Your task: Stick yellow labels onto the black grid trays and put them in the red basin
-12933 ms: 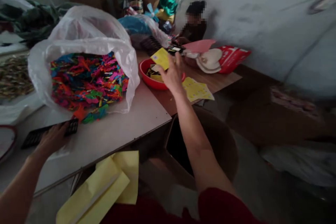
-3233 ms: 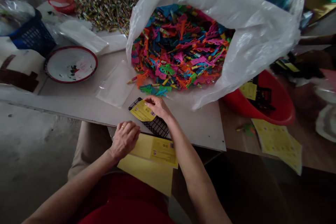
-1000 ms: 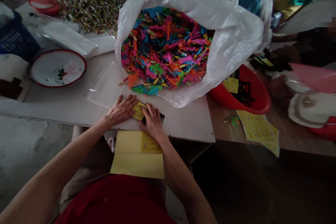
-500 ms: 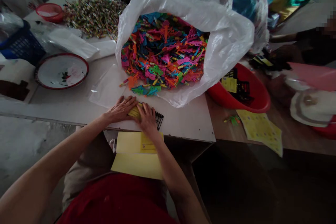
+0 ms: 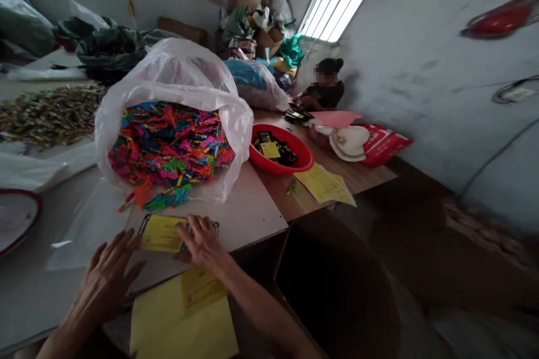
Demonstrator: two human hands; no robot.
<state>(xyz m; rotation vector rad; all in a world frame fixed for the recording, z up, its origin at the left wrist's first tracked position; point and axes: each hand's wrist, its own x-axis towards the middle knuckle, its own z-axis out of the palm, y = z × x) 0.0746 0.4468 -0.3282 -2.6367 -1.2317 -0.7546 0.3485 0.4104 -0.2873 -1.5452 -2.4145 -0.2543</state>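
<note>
A black plastic grid frame (image 5: 214,227) lies on the pale table near its front edge, with a yellow printed card (image 5: 162,234) across its left and middle part. My right hand (image 5: 202,244) is bent over the frame's right part, its fingertips at the card's right edge and its thumb low by the near side. My left hand (image 5: 107,269) hovers by the frame's left end, fingers spread and holding nothing. Below the table edge, a large yellow sheet (image 5: 181,331) is at my lap with a smaller yellow printed card (image 5: 204,290) on it.
Just beyond stands a clear plastic bag (image 5: 236,151) of colourful plastic pieces, some spilling out. A red basin (image 5: 305,165) holds black frames and a yellow card. Yellow sheets (image 5: 326,184) overhang the wooden table's edge. A person (image 5: 326,92) sits at the far end.
The view has swung up and to the right. My left hand has lifted off the card and spread its fingers; my right hand stays at the frame. More of the card shows.
</note>
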